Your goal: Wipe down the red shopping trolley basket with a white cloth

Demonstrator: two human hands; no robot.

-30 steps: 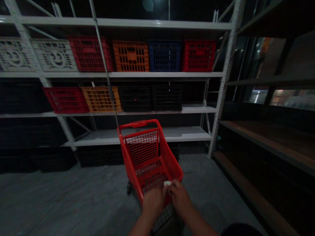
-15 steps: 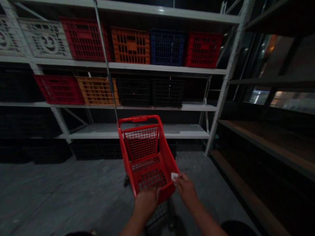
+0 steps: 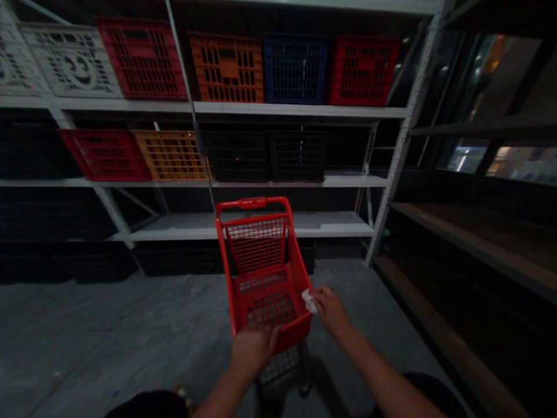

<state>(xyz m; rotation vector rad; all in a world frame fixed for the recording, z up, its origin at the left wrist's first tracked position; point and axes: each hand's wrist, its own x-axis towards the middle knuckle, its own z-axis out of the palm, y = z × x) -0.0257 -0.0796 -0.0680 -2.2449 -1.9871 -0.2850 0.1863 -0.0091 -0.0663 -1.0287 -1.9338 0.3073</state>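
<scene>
A red plastic shopping cart (image 3: 256, 244) stands in front of me, with a mesh basket and a raised red handle at its far end. My left hand (image 3: 253, 351) grips the near rim of the cart. My right hand (image 3: 331, 310) is just past the cart's right wall and pinches a crumpled white paper or tissue (image 3: 309, 301) above the rim. Nothing shows inside the basket apart from its red mesh.
White metal shelving (image 3: 278, 110) holds several red, orange, blue, black and white crates (image 3: 227, 68). Dark wood-topped shelves (image 3: 461, 244) run along the right side. A grey concrete floor (image 3: 100, 313) lies between them.
My hands have moved apart, with the right hand and white piece shifting right of the cart's near corner. The white piece looks more crumpled. The view has tilted slightly downward.
</scene>
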